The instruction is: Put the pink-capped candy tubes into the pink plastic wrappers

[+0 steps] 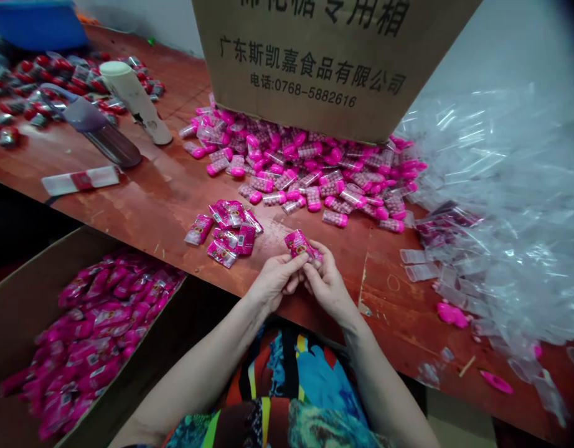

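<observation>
With our left hand [278, 277] and right hand [331, 285], we grip a glossy pink printed packet [296, 241] over the reddish-brown wooden desk [170, 186].

A: What are you wearing?
B: Your garment [322, 376] is boldly patterned: bright blue patches, black bands, yellow stripes, areas of rust red.
A: And closer to your body?
B: You have teal swirls there, more yellow striping and a dark, speckled patch. Your left hand [278, 278], right hand [331, 285] and forearms [198, 379] are bare.
</observation>
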A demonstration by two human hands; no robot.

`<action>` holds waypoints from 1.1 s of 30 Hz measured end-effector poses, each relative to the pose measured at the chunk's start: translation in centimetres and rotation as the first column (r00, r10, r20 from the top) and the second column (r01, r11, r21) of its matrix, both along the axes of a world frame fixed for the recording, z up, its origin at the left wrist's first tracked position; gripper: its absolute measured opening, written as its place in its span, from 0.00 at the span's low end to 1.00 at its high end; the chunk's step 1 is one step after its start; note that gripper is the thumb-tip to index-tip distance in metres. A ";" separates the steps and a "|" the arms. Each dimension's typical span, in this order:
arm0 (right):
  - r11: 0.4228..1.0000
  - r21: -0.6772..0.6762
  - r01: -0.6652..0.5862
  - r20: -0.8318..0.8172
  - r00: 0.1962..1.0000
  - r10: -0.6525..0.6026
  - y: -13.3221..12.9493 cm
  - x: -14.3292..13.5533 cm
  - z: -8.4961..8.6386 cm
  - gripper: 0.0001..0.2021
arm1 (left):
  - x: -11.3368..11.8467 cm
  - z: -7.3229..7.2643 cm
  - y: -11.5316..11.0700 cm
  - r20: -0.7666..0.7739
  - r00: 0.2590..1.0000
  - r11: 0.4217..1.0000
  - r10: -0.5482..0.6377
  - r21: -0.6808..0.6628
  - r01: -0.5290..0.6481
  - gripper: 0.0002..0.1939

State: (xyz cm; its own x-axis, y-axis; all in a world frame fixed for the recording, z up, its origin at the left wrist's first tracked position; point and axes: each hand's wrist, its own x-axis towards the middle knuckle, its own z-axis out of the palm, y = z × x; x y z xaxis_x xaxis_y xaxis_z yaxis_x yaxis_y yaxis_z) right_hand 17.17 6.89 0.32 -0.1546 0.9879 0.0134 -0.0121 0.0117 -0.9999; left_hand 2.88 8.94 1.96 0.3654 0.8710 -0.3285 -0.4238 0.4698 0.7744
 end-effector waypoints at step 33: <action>0.919 0.367 0.144 0.930 -0.028 -0.366 6.4 8.0 0.7 0.24 | 2.0 -2.7 -0.9 -0.757 0.200 0.568 0.622 0.612 0.551 0.13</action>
